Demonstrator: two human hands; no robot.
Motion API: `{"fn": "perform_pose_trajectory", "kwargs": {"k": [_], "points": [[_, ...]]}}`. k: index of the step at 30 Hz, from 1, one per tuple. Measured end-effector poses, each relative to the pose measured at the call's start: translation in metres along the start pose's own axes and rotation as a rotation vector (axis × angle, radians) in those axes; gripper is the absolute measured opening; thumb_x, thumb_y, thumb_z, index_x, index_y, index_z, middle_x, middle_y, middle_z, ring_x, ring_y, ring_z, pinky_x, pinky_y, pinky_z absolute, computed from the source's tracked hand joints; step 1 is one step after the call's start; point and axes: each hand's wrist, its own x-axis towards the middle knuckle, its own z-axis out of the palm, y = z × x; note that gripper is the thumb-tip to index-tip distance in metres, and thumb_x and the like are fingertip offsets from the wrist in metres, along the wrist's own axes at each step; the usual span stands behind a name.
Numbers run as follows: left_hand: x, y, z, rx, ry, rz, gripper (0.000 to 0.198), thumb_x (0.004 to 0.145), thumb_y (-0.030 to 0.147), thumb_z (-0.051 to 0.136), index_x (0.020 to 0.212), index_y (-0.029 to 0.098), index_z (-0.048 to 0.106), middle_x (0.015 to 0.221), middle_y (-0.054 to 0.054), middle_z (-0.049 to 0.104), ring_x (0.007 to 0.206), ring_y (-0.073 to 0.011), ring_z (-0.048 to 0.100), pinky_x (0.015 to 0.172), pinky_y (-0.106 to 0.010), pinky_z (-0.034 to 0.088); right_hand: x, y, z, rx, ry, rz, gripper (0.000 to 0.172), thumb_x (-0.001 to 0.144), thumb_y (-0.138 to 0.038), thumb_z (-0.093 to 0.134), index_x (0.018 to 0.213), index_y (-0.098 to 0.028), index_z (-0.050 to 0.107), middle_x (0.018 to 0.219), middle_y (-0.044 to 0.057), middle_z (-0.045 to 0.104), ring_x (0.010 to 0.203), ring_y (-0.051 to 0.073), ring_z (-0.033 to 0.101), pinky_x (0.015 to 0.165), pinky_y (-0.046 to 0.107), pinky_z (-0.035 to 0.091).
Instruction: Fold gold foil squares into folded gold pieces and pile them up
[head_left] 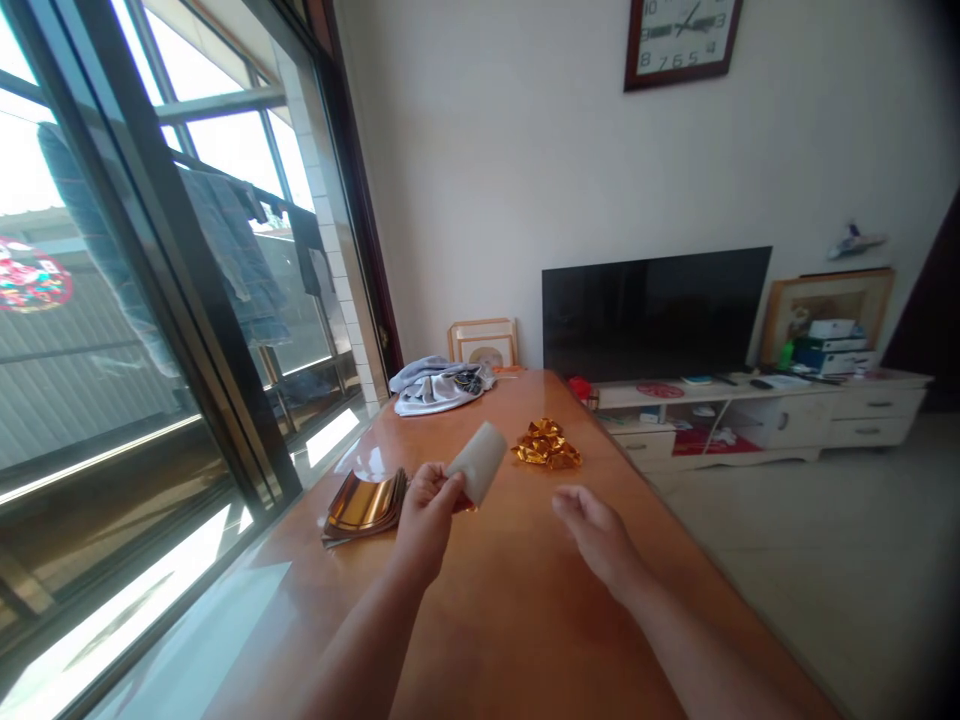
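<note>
5–8 mark the clock (681,42); left hand (427,500) pinches sheet (481,458), empty right hand (598,530) half-curled.

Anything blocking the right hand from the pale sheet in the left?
Nothing visible. Between the right hand and the pale sheet in the left hand there's just open space; the crumpled gold foil lies farther up the table.

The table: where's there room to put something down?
Bare table lies between left hand and right hand, down to the picture's bottom; a smaller patch separates crumpled gold foil from the grey cloth. It's crowded at the left hand, near the stacked gold sheets.
</note>
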Motion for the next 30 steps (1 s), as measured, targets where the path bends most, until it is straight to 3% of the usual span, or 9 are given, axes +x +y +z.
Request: {"fn": "perform_pose_trajectory", "kwargs": {"k": [2, 4, 7, 12, 18, 25, 30], "points": [[-0.008, -0.003, 0.01, -0.128, -0.201, -0.019, 0.034, 0.074, 0.041, 0.077, 0.084, 0.019, 0.053, 0.073, 0.002, 0.058, 0.069, -0.0134, 0.058, 0.069, -0.027, 0.052, -0.001, -0.008, -0.001, 0.112, -0.002, 0.017, 0.058, 0.081, -0.062, 0.066, 0.122, -0.021, 0.064, 0.121, 0.01, 0.069, 0.113, 0.028, 0.063, 0.091, 0.036, 0.052], [-0.012, -0.01, 0.014, -0.181, -0.285, -0.061, 0.033, 0.077, 0.04, 0.077, 0.085, 0.018, 0.055, 0.078, 0.0, 0.06, 0.071, -0.0132, 0.059, 0.068, -0.026, 0.05, -0.004, -0.017, -0.002, 0.189, -0.041, 0.027, 0.063, 0.082, -0.061, 0.067, 0.133, -0.025, 0.059, 0.142, 0.009, 0.058, 0.132, 0.028, 0.051, 0.108, 0.04, 0.042], [-0.014, -0.024, 0.014, -0.222, -0.328, -0.102, 0.029, 0.081, 0.038, 0.074, 0.091, 0.017, 0.057, 0.084, -0.001, 0.062, 0.075, -0.0125, 0.058, 0.07, -0.025, 0.05, -0.009, -0.026, -0.002, 0.251, -0.196, 0.05, 0.058, 0.086, -0.058, 0.065, 0.134, -0.026, 0.059, 0.145, 0.008, 0.055, 0.136, 0.026, 0.048, 0.114, 0.042, 0.035], [-0.014, -0.041, 0.009, -0.263, -0.296, -0.179, 0.03, 0.082, 0.038, 0.075, 0.099, 0.017, 0.061, 0.088, -0.001, 0.062, 0.072, -0.0101, 0.056, 0.068, -0.023, 0.047, -0.014, -0.023, 0.002, 0.275, -0.351, 0.151, 0.045, 0.084, -0.054, 0.068, 0.113, -0.02, 0.068, 0.109, 0.008, 0.072, 0.1, 0.024, 0.064, 0.088, 0.037, 0.048], [-0.013, -0.043, 0.004, -0.233, -0.272, -0.215, 0.032, 0.083, 0.043, 0.073, 0.097, 0.017, 0.062, 0.084, 0.001, 0.061, 0.067, -0.0081, 0.052, 0.063, -0.02, 0.044, -0.014, -0.015, 0.002, 0.25, -0.351, 0.223, 0.031, 0.084, -0.047, 0.068, 0.084, -0.017, 0.062, 0.071, -0.002, 0.06, 0.064, 0.012, 0.051, 0.064, 0.025, 0.04], [-0.029, -0.033, 0.014, -0.1, -0.396, -0.394, 0.052, 0.083, 0.046, 0.072, 0.124, 0.018, 0.053, 0.107, -0.011, 0.069, 0.081, -0.0185, 0.067, 0.067, -0.028, 0.051, -0.015, -0.017, 0.007, 0.363, -0.248, 0.315, 0.031, 0.084, -0.047, 0.067, 0.082, -0.019, 0.054, 0.068, -0.004, 0.057, 0.059, 0.011, 0.049, 0.056, 0.023, 0.038], [-0.032, -0.037, 0.02, -0.074, -0.448, -0.377, 0.065, 0.077, 0.034, 0.077, 0.132, 0.018, 0.045, 0.107, -0.012, 0.071, 0.083, -0.0222, 0.07, 0.07, -0.03, 0.053, -0.016, -0.019, 0.009, 0.363, -0.275, 0.351, 0.031, 0.086, -0.047, 0.064, 0.1, -0.019, 0.061, 0.074, -0.001, 0.064, 0.06, 0.014, 0.055, 0.056, 0.025, 0.041]]}}
